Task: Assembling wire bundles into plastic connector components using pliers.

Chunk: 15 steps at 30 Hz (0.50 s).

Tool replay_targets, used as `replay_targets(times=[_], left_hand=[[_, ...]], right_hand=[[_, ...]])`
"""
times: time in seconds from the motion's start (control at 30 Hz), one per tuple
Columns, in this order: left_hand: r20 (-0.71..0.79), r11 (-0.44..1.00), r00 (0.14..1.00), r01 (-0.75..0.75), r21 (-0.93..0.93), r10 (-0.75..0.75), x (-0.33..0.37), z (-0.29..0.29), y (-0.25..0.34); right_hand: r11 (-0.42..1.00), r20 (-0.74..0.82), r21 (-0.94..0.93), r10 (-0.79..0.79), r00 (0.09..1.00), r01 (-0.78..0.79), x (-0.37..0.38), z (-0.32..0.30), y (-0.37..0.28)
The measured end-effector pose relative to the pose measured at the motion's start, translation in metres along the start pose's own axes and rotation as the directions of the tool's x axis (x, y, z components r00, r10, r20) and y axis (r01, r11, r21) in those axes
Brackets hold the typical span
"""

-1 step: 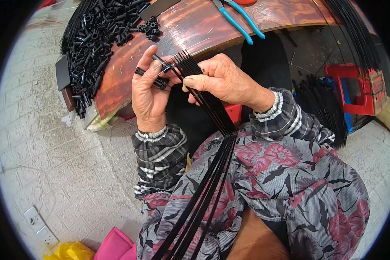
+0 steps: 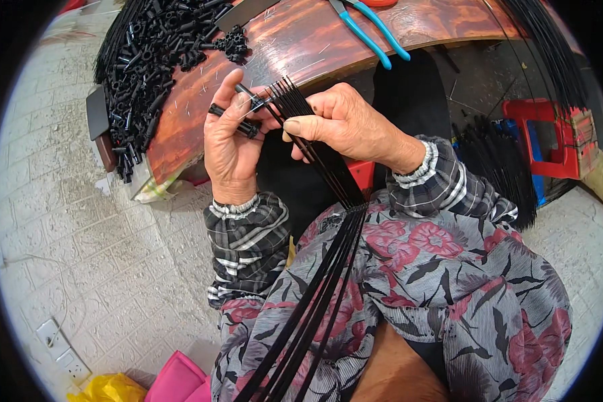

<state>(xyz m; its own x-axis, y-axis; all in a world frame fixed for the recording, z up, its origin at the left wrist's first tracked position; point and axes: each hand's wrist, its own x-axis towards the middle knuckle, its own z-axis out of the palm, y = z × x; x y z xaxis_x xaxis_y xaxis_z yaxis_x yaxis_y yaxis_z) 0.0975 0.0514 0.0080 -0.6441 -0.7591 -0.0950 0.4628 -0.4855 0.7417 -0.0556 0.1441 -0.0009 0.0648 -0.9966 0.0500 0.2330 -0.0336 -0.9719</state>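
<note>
My left hand is closed around black tubular plastic fittings, one of them a short tube lying across the fingers. Another slim black piece is pinched at the thumb and meets the upper ends of some rods. My right hand grips a fanned bundle of thin black metal rods, which look like umbrella ribs, with the thumb laid over them. From the fingers the rods run down to a cluster of joints above my lap, then spread toward the lower edge. Some fingertips are hidden behind the rods.
Black tubular fittings are heaped on the left of the brown wooden table. Blue-handled pliers overhang its edge. More black rods stand by a red plastic stool on the right. A pink cloth item lies lower left.
</note>
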Motion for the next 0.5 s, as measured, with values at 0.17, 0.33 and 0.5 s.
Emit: replay_targets(times=[0.17, 0.33, 0.5], left_hand=[[-0.095, 0.996, 0.995, -0.029, 0.082, 0.037, 0.0015, 0.0052, 0.0014], [-0.143, 0.994, 0.988, -0.038, 0.103, 0.053, 0.001, 0.0052, 0.0018], [-0.151, 0.991, 0.986, -0.052, 0.127, 0.071, 0.0042, 0.0047, 0.0024]], right_hand=[[0.999, 0.009, 0.028, 0.023, 1.0, -0.023, 0.0002, 0.0004, 0.0028], [0.999, 0.023, 0.033, 0.023, 0.999, -0.024, -0.0008, 0.0028, 0.0009], [0.999, 0.023, 0.032, 0.026, 0.999, -0.027, -0.0005, 0.0037, 0.0001]])
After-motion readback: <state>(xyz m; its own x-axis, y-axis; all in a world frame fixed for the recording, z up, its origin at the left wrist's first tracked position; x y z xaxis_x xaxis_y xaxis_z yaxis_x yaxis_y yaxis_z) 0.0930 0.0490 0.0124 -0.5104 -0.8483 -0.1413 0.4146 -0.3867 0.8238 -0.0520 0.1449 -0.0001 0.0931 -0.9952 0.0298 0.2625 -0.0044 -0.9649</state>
